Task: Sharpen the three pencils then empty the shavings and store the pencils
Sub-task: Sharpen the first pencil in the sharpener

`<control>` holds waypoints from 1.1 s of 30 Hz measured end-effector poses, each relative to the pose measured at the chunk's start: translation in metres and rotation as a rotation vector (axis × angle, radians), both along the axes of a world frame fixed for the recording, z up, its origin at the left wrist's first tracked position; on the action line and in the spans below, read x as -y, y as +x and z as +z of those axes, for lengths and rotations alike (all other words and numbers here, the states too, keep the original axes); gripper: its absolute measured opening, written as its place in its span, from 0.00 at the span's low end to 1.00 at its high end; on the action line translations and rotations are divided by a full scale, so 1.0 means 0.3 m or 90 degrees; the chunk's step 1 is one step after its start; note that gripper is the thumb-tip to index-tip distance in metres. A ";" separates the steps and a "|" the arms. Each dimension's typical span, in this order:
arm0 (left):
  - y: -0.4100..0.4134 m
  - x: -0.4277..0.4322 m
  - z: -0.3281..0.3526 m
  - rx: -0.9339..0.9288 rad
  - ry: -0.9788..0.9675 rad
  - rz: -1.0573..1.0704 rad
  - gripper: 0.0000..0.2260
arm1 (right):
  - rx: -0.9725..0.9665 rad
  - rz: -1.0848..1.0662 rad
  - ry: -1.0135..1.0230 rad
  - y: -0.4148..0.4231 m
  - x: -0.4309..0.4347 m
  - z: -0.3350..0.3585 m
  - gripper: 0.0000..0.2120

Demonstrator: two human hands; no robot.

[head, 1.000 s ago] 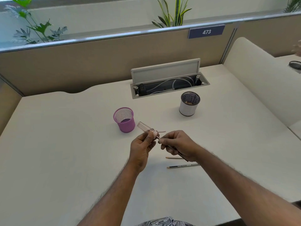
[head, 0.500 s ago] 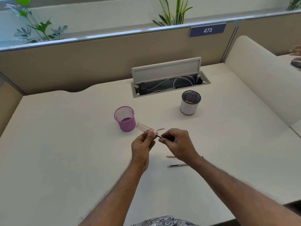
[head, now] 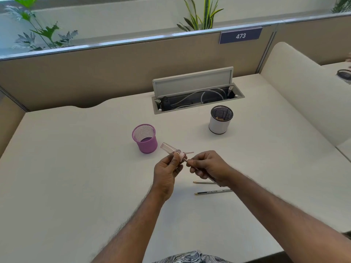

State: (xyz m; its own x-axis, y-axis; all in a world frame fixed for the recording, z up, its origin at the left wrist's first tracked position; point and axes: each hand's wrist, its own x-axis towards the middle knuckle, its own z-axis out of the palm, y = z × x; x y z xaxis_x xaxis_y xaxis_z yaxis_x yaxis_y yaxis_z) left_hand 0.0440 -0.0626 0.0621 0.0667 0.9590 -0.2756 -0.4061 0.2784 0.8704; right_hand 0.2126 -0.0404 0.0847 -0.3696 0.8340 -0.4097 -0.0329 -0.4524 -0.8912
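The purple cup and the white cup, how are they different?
The purple cup is mesh all over; the white cup has a solid white wall and black mesh inside. The purple cup looks empty; the white cup holds something brownish. Both stand upright on the desk.

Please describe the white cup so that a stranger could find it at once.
Find the open cable hatch at the back of the desk. Before its right end stands the white cup. Unlike the purple mesh cup further left, it has a white wall and black rim.
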 end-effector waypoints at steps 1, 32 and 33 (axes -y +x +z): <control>-0.001 -0.002 0.000 0.003 0.002 -0.011 0.08 | -0.031 0.011 -0.048 0.004 -0.002 0.000 0.09; 0.006 -0.002 -0.017 0.006 -0.028 0.040 0.08 | 0.289 -0.027 0.279 -0.029 0.015 0.001 0.08; 0.004 0.000 -0.013 0.006 -0.027 0.023 0.07 | 0.234 -0.015 0.218 -0.019 0.010 0.008 0.08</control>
State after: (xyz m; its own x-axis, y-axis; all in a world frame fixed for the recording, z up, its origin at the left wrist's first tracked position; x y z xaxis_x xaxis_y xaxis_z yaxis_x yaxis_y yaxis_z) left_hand 0.0451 -0.0626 0.0582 0.0352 0.9481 -0.3161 -0.4252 0.3005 0.8538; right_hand 0.2068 -0.0435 0.0871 -0.2320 0.9495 -0.2114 0.3051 -0.1354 -0.9427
